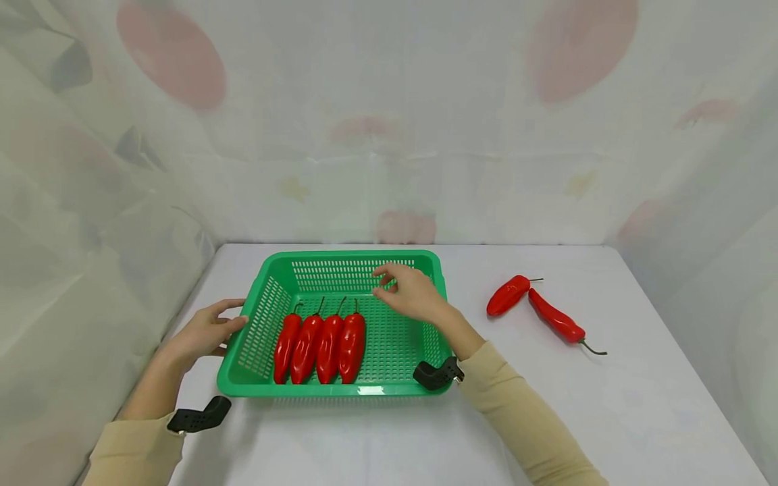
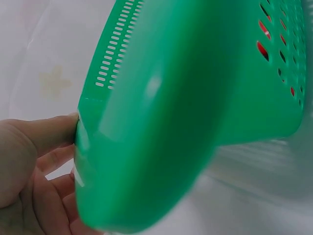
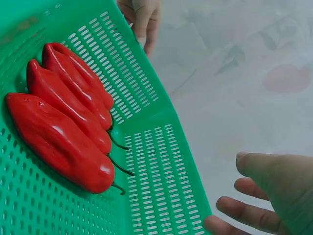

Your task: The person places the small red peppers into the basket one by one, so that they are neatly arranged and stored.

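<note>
A green plastic basket with slotted walls stands on the white table. Several red chili peppers lie side by side in its left half, stems toward the back wall. My left hand grips the basket's left rim; in the left wrist view the thumb lies at the edge with the fingers behind it. Over the back right part of the basket hovers my right hand, fingers loosely bent and holding nothing. The right wrist view shows its fingers spread apart near the rim.
To the right of the basket, two more red peppers lie on the table: a shorter one and a longer one with its stem toward the front right. Patterned white curtains hang behind the table and at both sides.
</note>
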{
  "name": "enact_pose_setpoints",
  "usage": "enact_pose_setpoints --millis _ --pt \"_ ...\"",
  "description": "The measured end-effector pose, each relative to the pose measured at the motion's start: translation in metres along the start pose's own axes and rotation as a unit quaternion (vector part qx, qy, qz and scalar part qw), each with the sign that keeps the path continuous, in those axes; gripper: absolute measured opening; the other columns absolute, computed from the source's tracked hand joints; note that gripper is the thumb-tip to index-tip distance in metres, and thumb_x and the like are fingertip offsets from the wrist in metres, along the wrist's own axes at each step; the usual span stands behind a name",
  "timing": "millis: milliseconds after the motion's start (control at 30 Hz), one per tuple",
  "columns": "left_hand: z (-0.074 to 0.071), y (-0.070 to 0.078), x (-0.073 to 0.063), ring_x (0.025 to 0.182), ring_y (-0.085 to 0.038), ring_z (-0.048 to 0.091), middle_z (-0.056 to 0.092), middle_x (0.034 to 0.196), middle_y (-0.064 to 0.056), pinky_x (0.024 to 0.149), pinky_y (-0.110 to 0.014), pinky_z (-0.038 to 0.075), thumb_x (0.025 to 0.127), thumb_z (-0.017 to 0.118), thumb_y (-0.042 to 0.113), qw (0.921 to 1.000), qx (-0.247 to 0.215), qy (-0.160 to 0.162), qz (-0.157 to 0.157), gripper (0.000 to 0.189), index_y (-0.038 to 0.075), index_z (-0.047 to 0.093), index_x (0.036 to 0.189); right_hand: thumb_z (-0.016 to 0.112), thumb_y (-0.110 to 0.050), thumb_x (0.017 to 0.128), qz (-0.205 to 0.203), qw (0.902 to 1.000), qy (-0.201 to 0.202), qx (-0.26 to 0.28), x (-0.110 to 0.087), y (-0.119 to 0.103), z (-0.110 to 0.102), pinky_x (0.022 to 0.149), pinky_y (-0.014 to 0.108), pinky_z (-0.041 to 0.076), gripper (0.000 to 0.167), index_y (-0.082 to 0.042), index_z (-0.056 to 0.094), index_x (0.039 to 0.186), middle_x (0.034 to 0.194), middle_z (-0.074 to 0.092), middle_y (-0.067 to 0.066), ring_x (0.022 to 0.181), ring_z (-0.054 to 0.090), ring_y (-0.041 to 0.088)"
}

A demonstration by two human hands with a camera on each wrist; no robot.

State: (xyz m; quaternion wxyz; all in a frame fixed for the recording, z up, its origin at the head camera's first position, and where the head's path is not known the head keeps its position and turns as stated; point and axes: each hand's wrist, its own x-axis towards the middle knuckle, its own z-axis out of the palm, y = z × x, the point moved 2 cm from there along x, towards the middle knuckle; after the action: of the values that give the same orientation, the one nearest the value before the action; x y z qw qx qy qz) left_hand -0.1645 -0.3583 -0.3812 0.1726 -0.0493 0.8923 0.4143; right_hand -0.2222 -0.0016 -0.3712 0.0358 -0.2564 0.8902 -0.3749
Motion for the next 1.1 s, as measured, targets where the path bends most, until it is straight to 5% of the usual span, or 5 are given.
enact_pose_setpoints --millis 500,1100 --pt "0.000 0.000 0.000 0.080 -0.022 0.064 0.057 0.113 -0.028 0.069 -0.041 0.055 0.096 0.048 0.034 1.0000 -0.001 -0.001 0.000 0.064 0.001 0.021 0.144 0.061 -0.025 0.089 -0.038 0.9955 0.073 0.047 -0.023 0.002 -0.023 0.085 0.037 0.049 0.037 -0.012 0.055 0.123 0.120 0.056 0.003 0.108 0.054 0.023" --pt "0.001 -0.001 0.001 0.079 -0.021 0.063 0.058 0.111 -0.027 0.068 -0.041 0.055 0.096 0.048 0.033 1.0000 0.001 0.002 -0.004 0.064 0.000 0.022 0.144 0.063 -0.018 0.088 -0.037 0.9755 0.207 0.064 -0.047 0.043 -0.052 0.084 0.040 0.050 0.040 -0.008 0.052 0.125 0.120 0.057 0.006 0.107 0.054 0.021"
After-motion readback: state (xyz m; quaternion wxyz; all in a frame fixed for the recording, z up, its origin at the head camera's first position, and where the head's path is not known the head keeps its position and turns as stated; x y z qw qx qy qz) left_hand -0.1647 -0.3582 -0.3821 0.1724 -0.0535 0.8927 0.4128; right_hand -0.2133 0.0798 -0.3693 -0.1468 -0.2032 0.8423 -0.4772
